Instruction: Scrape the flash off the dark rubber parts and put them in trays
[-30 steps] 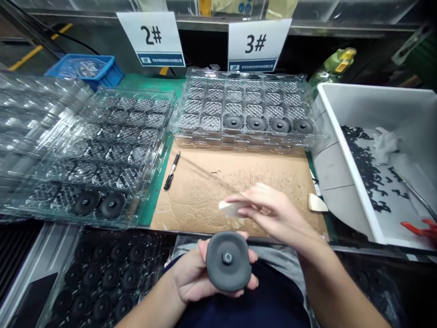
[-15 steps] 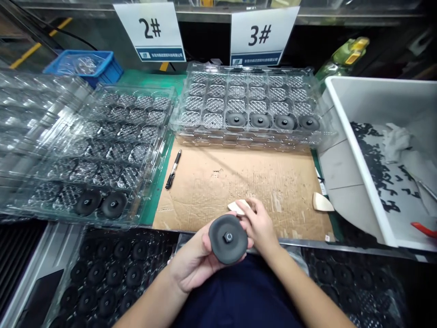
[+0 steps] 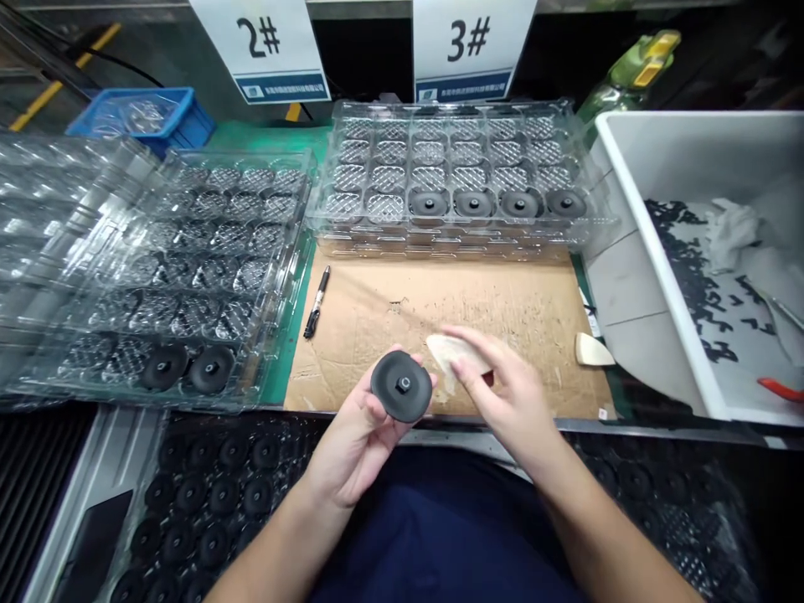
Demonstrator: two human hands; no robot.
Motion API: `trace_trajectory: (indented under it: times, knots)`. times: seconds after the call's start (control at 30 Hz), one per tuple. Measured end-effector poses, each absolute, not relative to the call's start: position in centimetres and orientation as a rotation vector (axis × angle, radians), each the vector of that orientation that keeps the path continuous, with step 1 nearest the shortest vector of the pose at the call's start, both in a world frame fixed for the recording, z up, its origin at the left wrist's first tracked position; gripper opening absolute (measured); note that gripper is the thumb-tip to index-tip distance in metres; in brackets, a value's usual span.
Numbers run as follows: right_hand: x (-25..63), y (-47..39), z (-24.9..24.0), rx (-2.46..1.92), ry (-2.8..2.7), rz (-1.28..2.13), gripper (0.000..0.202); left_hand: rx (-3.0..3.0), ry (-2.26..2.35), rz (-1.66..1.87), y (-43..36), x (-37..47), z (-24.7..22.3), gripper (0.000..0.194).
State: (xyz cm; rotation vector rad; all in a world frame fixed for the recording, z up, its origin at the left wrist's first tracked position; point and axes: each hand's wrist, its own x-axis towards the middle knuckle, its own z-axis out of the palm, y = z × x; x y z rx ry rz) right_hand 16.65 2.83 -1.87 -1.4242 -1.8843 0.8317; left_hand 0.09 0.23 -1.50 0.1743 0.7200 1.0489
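A round black disc [image 3: 390,400] with a raised hub at its centre is gripped by the rim in my left hand [image 3: 359,444], its hub side facing up. To the right, my right hand [image 3: 512,394] pinches a pale cream, wedge-like block [image 3: 461,353] between thumb and fingers; a small reddish-brown patch shows by its lower end. The block and the disc are apart. Both are held over the near part of the cardboard sheet [image 3: 364,327]. Similar black discs sit in the clear tray [image 3: 377,219] at the back and in the clear tray [image 3: 251,335] on the left.
A black pen [image 3: 317,303] lies on the cardboard's left. Another cream block [image 3: 593,350] rests at its right edge, beside a white bin [image 3: 657,318] holding black scraps and a red-handled tool [image 3: 779,390]. A blue basket [image 3: 182,126] and green bottle [image 3: 619,88] stand behind.
My right hand has moved right and up with the cream block, away from the disc. My left hand has shifted slightly left and up, still holding the disc. The view has tilted down a little.
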Motion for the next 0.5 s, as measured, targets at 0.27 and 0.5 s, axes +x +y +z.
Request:
trace_trajectory:
  times: [0.27,0.5]
  knots:
    - [13.7,2.1,3.7,-0.942,-2.11,0.832,0.024,0.24,0.817,1.092,0.2,0.4,-0.6,0.045]
    - [13.5,1.6,3.2,-0.91,-2.098,0.735,0.03,0.279,0.795,1.077,0.5,-0.4,0.1,0.049]
